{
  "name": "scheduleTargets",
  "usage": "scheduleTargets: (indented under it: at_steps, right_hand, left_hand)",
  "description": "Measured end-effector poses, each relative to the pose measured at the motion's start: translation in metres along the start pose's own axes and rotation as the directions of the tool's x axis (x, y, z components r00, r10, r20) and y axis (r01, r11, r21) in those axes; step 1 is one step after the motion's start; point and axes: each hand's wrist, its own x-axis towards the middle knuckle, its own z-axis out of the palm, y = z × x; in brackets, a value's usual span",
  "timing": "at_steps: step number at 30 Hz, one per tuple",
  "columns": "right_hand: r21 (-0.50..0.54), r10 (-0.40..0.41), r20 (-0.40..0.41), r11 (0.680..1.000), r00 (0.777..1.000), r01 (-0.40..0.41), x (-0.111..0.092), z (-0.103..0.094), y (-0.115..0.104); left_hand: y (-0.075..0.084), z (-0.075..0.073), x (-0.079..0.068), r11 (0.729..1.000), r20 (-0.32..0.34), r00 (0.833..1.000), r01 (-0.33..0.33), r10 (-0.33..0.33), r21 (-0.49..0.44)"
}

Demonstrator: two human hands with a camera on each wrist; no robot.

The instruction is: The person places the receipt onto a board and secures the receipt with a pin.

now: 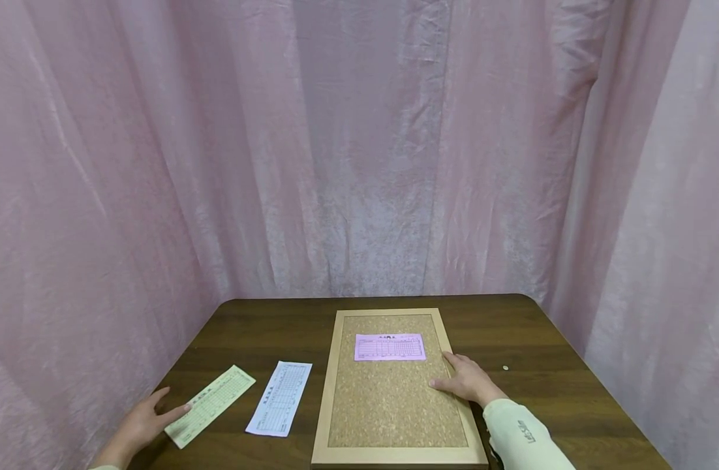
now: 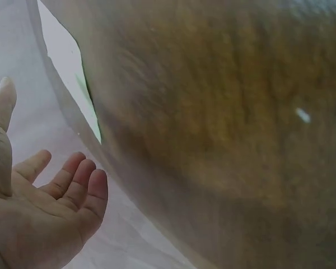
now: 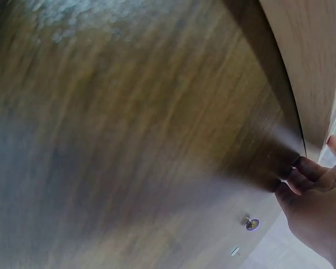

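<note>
A framed corkboard (image 1: 397, 418) lies on the table, with a pink printed slip (image 1: 389, 352) flat on its upper part. My right hand (image 1: 468, 380) rests at the board's right edge. Its thumb and a finger reach over the wooden frame (image 3: 311, 50); in the right wrist view several fingertips sit low against the frame's outer side. At the far left, my left hand (image 1: 139, 423) lies beside a green printed slip (image 1: 215, 401), thumb over its near end. In the left wrist view that hand (image 2: 45, 218) has loose, spread fingers. A bluish-white printed slip (image 1: 279, 399) lies between green slip and board.
A small pale round piece (image 1: 505, 367) lies right of the board. The right wrist view shows a metal tack (image 3: 251, 223) and another small pin-like piece (image 3: 235, 251) on the dark wooden table (image 1: 541, 405). Pink curtains (image 1: 371, 150) hang behind and around it.
</note>
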Motion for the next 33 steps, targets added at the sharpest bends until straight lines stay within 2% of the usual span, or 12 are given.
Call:
scheduleTargets:
  at_steps: [10, 19, 33]
  right_hand:
    - [-0.011, -0.007, 0.002, 1.0, 1.0, 0.007, -0.002, 0.0, 0.0]
    - [-0.013, -0.01, -0.001, 1.0, 1.0, 0.01, -0.001, -0.001, 0.001]
    - [-0.001, -0.023, -0.011, 1.0, 1.0, 0.023, -0.002, 0.0, 0.002]
  left_hand:
    - [-0.008, 0.004, -0.008, 0.996, 0.022, 0.999, 0.048, -0.047, -0.069]
    - [-0.017, 0.007, -0.005, 0.99, 0.019, 0.999, 0.053, -0.051, -0.13]
    - [-0.03, 0.005, -0.004, 0.989, 0.017, 0.995, 0.099, -0.098, -0.113]
